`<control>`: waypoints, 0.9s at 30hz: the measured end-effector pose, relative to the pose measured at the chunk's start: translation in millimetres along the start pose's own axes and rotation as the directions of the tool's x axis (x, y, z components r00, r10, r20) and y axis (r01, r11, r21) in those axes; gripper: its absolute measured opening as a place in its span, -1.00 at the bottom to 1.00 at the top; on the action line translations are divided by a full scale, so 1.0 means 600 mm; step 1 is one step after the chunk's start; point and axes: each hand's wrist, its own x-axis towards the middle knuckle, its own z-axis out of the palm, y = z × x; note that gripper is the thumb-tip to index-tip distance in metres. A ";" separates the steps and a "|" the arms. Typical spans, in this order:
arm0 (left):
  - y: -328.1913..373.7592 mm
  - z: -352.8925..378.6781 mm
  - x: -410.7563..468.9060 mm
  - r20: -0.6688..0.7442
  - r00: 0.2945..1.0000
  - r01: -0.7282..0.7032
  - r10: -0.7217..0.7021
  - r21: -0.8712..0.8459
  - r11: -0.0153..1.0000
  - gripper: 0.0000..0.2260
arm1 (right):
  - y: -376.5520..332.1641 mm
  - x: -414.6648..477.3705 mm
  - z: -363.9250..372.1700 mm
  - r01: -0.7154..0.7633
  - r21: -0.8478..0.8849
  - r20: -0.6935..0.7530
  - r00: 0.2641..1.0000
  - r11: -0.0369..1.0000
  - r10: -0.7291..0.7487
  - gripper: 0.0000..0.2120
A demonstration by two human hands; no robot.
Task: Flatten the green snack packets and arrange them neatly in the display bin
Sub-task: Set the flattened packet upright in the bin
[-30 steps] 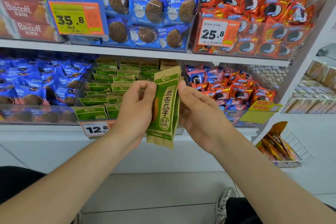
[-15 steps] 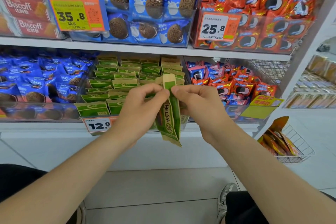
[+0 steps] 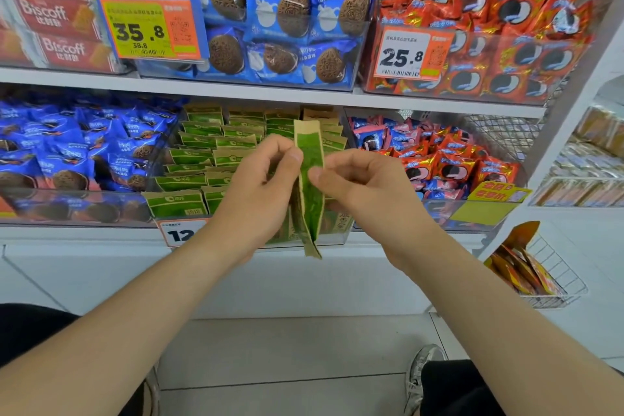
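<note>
Since half a second ago the green snack packet (image 3: 310,179) has swung from a slanted view to nearly edge-on, and both hands have risen with it. It now stands upright between the left hand (image 3: 260,199) and the right hand (image 3: 368,192). They hold it in the air just in front of the clear display bin (image 3: 341,237) on the lower shelf. The fingers (image 3: 293,155) of each hand are curled and pinch the packet from opposite sides, with the tips close together. Neither hand holds anything else.

The packet is a long, flat pouch with a green panel framed by kraft-brown paper edges. It looks soft and slightly bowed, and its bottom corner flares outward. Behind it, the bin holds rows of matching packets (image 3: 209,145) standing in overlapping tiers. Glossy blue biscuit wrappers (image 3: 67,152) fill the neighbouring bin on the left.

To flatten the pouch well, the fingers should probably slide down from the top with even pressure on both faces. That would spread the contents so no bulge remains. The pouch could then be slotted upright into a row with its label facing forward.
</note>
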 end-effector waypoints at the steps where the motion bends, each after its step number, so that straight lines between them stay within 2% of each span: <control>1: -0.002 -0.002 0.002 -0.024 1.000 0.014 -0.015 -0.045 0.999 -0.80 | 0.000 -0.001 -0.001 -0.006 -0.074 0.054 0.999 0.997 0.010 -0.90; 3: -0.004 -0.003 0.004 -0.055 0.996 0.056 -0.066 -0.165 0.985 -0.78 | 0.003 -0.004 0.000 -0.089 -0.116 0.162 0.981 0.989 0.107 -0.75; 5: -0.001 -0.002 0.003 -0.058 0.991 0.103 -0.125 -0.285 0.953 -0.77 | 0.005 -0.008 0.004 -0.187 -0.004 0.220 0.958 0.982 0.183 -0.68; 6: 0.003 -0.002 0.002 -0.049 0.988 0.125 -0.149 -0.325 0.937 -0.77 | 0.004 -0.009 0.005 -0.192 0.048 0.196 0.964 0.980 0.179 -0.69; 8: 0.008 -0.003 -0.002 0.009 0.987 0.157 -0.163 -0.328 0.932 -0.74 | 0.007 -0.006 0.001 -0.118 0.066 0.061 0.992 0.991 0.115 -0.70; 11: 0.011 0.000 -0.011 0.106 0.983 0.166 -0.148 -0.194 0.967 -0.71 | 0.019 0.002 -0.006 0.053 -0.067 -0.100 0.993 0.996 -0.059 -0.51; 13: 0.013 0.007 -0.018 0.108 0.983 0.165 -0.148 -0.170 0.971 -0.80 | 0.027 0.006 -0.007 0.112 -0.165 -0.123 0.984 0.980 -0.133 -0.49; 16: 0.013 0.012 -0.023 0.084 0.989 0.132 -0.121 -0.141 0.981 -0.90 | 0.035 0.007 -0.006 0.153 -0.267 -0.119 0.975 0.951 -0.190 -0.57; 21: 0.004 0.010 -0.021 0.086 0.975 0.218 -0.206 -0.153 0.964 -0.91 | 0.039 0.006 -0.002 0.189 -0.402 -0.076 0.968 0.896 -0.239 -0.67; 24: -0.006 0.008 -0.017 0.071 0.980 0.189 -0.185 -0.062 0.980 -0.88 | 0.042 0.008 -0.006 0.159 -0.328 -0.084 0.977 0.931 -0.197 -0.67; 27: -0.009 0.008 -0.015 0.076 0.978 0.202 -0.196 -0.086 0.976 -0.86 | 0.038 0.008 -0.010 0.025 -0.058 -0.113 0.993 0.998 -0.032 -0.71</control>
